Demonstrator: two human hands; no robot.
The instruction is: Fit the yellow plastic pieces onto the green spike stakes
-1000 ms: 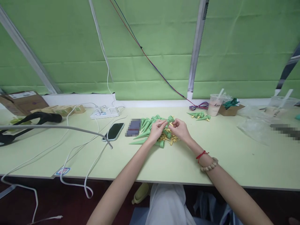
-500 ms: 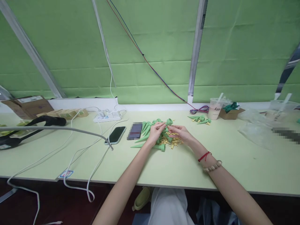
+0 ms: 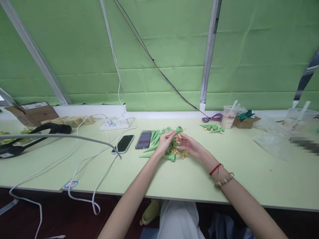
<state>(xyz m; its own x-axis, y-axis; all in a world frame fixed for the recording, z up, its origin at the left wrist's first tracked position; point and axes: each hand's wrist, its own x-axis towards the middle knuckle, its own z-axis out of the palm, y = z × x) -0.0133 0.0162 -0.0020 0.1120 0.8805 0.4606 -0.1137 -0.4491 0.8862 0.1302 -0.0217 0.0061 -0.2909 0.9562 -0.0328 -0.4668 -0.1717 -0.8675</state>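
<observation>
My left hand [image 3: 165, 142] is closed around a green plastic watering spike [image 3: 178, 129], its round cup-like head pointing up and right. A small yellow valve piece [image 3: 179, 135] sticks out of the side of that head. Just to the right, my right hand [image 3: 190, 146] has its fingers apart, close to the yellow piece; I cannot tell whether a fingertip touches it. Under and beside both hands lie several green spikes [image 3: 156, 136] in a pile, one long spike [image 3: 171, 157] nearest me. Loose yellow pieces [image 3: 184, 154] are heaped below my right hand.
Left of the pile lie a dark blurred flat item [image 3: 144, 139] and a phone [image 3: 125, 143]. White cables run from a power strip [image 3: 114, 124] across the table [image 3: 189, 182]. Several spikes with yellow pieces [image 3: 211, 127], a drink cup [image 3: 227, 117] and a small box [image 3: 245, 122] stand back right.
My right hand's fingers have spread and drawn slightly off the spike's head. The yellow piece now shows at that head. My left hand keeps its hold.
</observation>
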